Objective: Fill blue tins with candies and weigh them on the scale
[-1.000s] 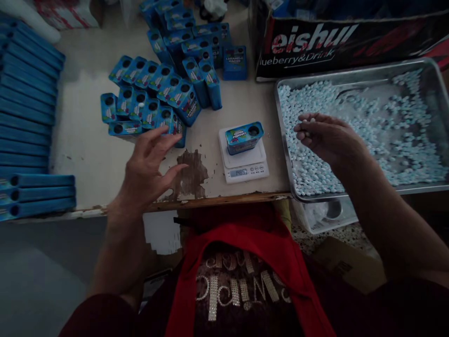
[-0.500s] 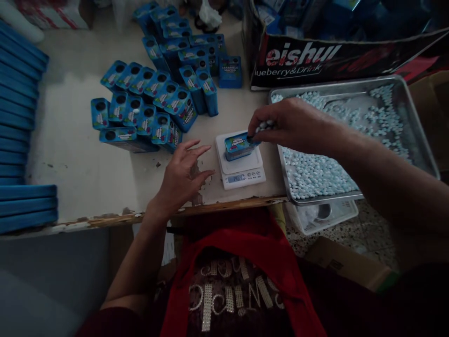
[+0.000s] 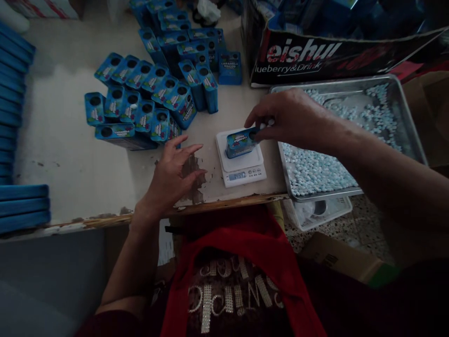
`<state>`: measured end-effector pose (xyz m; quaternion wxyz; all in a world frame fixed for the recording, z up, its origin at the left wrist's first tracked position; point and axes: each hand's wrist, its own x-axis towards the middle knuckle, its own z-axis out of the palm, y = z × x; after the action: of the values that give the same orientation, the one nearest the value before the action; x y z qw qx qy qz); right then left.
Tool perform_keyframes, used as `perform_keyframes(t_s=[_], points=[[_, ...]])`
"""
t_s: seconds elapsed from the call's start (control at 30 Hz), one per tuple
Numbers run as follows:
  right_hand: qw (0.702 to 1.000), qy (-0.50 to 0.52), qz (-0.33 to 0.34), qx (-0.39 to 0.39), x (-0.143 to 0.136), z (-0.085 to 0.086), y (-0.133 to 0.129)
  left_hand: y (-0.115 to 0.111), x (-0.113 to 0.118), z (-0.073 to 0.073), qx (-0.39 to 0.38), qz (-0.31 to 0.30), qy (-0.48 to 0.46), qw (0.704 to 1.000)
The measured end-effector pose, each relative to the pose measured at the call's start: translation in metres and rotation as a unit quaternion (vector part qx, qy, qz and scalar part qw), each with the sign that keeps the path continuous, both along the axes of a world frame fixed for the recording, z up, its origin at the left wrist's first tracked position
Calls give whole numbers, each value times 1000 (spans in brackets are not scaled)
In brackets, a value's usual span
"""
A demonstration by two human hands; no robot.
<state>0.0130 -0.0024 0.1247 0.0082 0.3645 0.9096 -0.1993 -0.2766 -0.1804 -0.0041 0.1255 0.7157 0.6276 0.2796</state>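
Observation:
A small blue tin (image 3: pixel 240 143) rests on the white digital scale (image 3: pixel 243 164), whose display is lit. My right hand (image 3: pixel 280 117) is at the tin's right end, its fingers closed around a few pale candies (image 3: pixel 267 123) beside the tin's opening. Left of the scale, my left hand (image 3: pixel 177 173) hovers over the table with fingers spread and nothing in it. Under my right forearm lies a metal tray (image 3: pixel 289 185) with many pale blue and white candies (image 3: pixel 315 171).
Rows of blue tins (image 3: pixel 140 77) stand behind my left hand. More blue pieces (image 3: pixel 24 208) are stacked at the far left. A black printed carton (image 3: pixel 336 56) with blue tins sits at the back right. A white basket (image 3: pixel 336 213) is below the tray.
Fewer candies show in my right hand, which remains at the tin. My left hand has shifted slightly left. The whole view has moved a little.

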Motion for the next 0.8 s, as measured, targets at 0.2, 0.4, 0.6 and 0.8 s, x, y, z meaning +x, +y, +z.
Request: perform_keyframes(t_s=[0.2,0.4,0.6,0.8], points=[[997,58,-41,-31,-2,2,-5,3,0,2,-3,-17,-6,1000],[877,322,-304,-186,43,2,12,1,-2,13,-16,-11,-11,1000],[605,419,-625,-262,122,-58,22,7,-1,9,2,2,-112,994],[630,400,-597,-295,135,-74,4,18,12,5,4,-11,-155,988]])
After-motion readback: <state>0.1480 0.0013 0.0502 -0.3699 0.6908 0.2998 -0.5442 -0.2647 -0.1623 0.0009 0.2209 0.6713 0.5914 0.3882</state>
